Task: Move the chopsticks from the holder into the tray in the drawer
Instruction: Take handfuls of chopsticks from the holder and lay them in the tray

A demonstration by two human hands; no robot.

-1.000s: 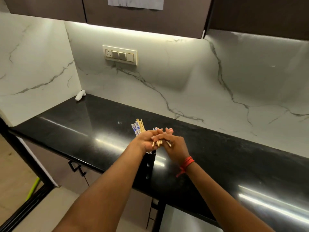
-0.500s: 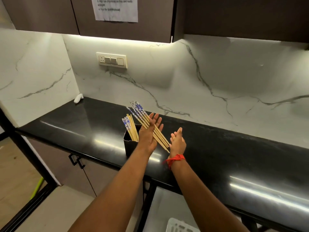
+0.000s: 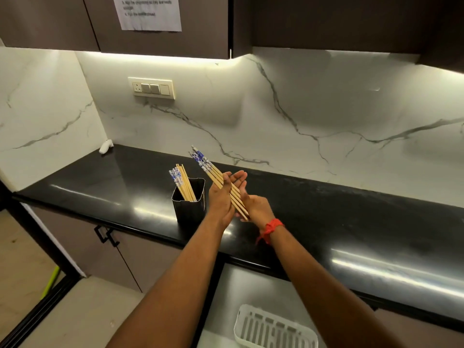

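Pressing bamboo chopsticks (image 3: 221,183) (blue-patterned tops) between flat palms

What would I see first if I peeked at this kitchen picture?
First, the bundle of chopsticks pressed between the left hand and the right hand, blue-patterned ends pointing up over the black counter. Just left of the hands stands a black holder with more chopsticks sticking out. At the bottom, a white slotted tray lies in the open drawer.
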